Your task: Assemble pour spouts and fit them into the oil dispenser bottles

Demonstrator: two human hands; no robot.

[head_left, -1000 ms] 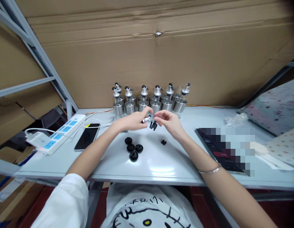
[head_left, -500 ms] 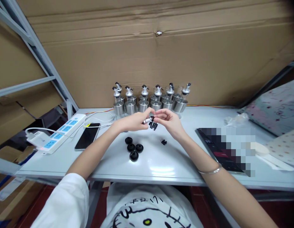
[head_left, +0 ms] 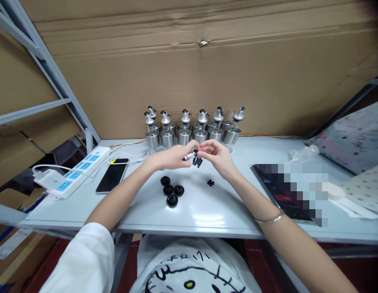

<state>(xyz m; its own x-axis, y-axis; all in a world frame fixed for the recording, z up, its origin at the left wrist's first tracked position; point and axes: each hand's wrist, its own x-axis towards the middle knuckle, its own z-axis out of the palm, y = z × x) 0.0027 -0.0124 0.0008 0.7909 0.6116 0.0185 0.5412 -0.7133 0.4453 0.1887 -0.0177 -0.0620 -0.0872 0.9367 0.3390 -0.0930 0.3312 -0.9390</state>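
Left hand (head_left: 176, 156), centre of frame: grip closed around a slim silver metallic pourer spout (head_left: 189, 156), which points toward the right hand; its far end is partly covered by the fingers.

Right hand (head_left: 218, 158), just right of centre: grip narrow, thumb and forefinger tips pinched on a tiny black plastic piece (head_left: 195, 151) at the spout's end. Fingertips of the two hands meet or nearly meet there; exact contact too small to tell. A silver-coloured bangle (head_left: 270, 219) sits on the right forearm.

Just below the fingertips in the frame: a cluster of small black plastic clips (head_left: 197, 162); count unclear. Lower right of these, a smaller group of tiny black plastic parts (head_left: 210, 183) on the glossy pale desk (head_left: 140, 211).

Lower left of centre: four round black ridged stoppers (head_left: 172, 200), three close together and one slightly higher.

Behind the hands, upper middle: clear glass bottles with brushed-steel sleeves (head_left: 184, 136), two deep, many topped by silver spouts with black caps.

Left side: white power strip with blue sockets (head_left: 80, 173), black-screened phone (head_left: 111, 181) beside it. Right side: dark-screened tablet (head_left: 273, 191), partly pixelated; crumpled clear plastic (head_left: 305, 154) above it.
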